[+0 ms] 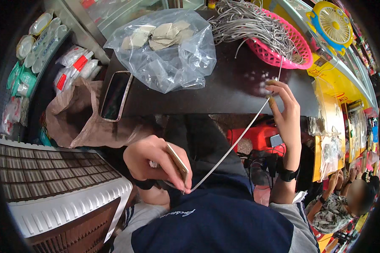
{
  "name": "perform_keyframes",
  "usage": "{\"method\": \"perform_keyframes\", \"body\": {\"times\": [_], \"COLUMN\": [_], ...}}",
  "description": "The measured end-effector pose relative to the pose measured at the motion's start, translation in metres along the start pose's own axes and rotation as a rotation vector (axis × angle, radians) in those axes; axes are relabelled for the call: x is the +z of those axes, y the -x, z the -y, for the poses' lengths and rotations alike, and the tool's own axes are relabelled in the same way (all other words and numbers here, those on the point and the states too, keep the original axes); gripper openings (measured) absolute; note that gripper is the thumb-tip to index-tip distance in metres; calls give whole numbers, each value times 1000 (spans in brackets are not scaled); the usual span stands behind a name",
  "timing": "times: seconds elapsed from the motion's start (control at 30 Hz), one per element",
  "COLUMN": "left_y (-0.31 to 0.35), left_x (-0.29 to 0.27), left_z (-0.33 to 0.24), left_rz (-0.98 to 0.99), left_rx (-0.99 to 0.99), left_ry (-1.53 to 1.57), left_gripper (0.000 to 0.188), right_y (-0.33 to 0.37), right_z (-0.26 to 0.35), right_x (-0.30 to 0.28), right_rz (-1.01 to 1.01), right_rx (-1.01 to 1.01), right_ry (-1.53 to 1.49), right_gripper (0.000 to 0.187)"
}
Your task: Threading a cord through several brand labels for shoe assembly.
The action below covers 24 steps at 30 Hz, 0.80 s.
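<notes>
A thin grey cord (231, 148) runs slantwise between my two hands in front of my body. My left hand (154, 158), low and near my chest, is closed around a small flat beige card (177, 159); the cord's lower end meets its fingertips. My right hand (286, 107), at the table's near right edge, pinches the cord higher up between thumb and fingers. Beyond that hand the cord continues up toward a pink basket (303, 61) heaped with a tangle of similar cords (257, 27).
A clear plastic bag (177, 69) with beige cards (166, 33) lies on the dark table (236, 80). Left of it rests a phone (116, 96). A white slatted appliance (71, 198) stands lower left; a yellow-blue fan (334, 26) is far right. Another person (337, 211) sits lower right.
</notes>
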<state>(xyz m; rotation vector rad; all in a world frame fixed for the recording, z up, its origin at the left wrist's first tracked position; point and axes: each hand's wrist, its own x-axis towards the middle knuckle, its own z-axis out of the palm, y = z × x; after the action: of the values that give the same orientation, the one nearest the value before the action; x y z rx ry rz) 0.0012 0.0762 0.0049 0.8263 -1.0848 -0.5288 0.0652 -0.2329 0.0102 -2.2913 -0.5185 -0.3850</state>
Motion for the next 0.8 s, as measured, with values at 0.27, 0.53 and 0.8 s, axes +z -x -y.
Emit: {"method": "perform_keyframes", "body": {"times": [0.27,0.53,0.8], "left_y": [-1,-1,-2], "left_x": [-5,-10,3], "left_z": [1,1,2], "left_rz": [202,415,-415], "left_rx": [-119,-54,294], "left_ry": [-42,110,348], "left_gripper": [27,33,25], "right_y": [5,24,27], "right_z": [1,-1,39], "right_x": [8,29,-16], "right_rz": [127,424,520], "right_rx": [26,-26,73], "right_ry": [-102,-292,-706], "right_gripper": [16,15,35]}}
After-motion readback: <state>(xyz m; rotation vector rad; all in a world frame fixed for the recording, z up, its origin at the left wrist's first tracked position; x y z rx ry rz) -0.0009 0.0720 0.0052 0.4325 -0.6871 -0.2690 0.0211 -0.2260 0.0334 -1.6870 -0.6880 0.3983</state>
